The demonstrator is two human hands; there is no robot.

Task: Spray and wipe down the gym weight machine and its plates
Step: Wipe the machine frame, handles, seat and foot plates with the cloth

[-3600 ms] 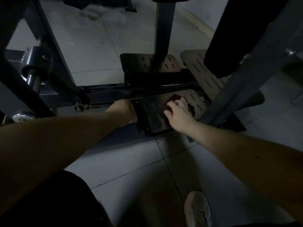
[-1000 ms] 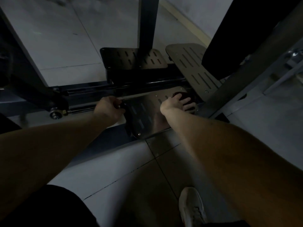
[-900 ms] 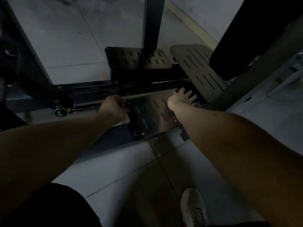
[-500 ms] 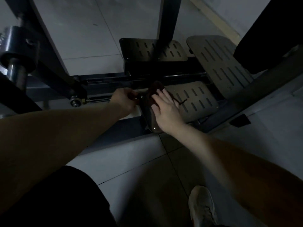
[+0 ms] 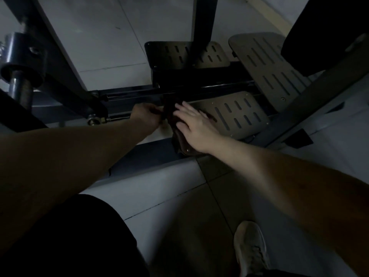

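A slotted metal footplate [image 5: 237, 114] of the weight machine lies low near the floor in dim light. My right hand [image 5: 194, 126] presses flat on a dark reddish cloth [image 5: 176, 134] at the plate's left end. My left hand [image 5: 146, 115] is closed around the plate's left edge, just left of the cloth. Two more slotted plates, one dark [image 5: 173, 54] and one grey [image 5: 267, 62], sit farther back. No spray bottle is in view.
Dark frame bars [image 5: 65, 76] slant across the left, with a steel weight peg [image 5: 20, 84] at far left. A black post [image 5: 203, 21] rises behind the plates and a black pad [image 5: 327, 37] hangs at right. My shoe [image 5: 251, 250] stands on the tiled floor.
Over the last second my right hand slid the cloth from the plate's right end to its left end. My left hand kept its hold on the plate's edge.
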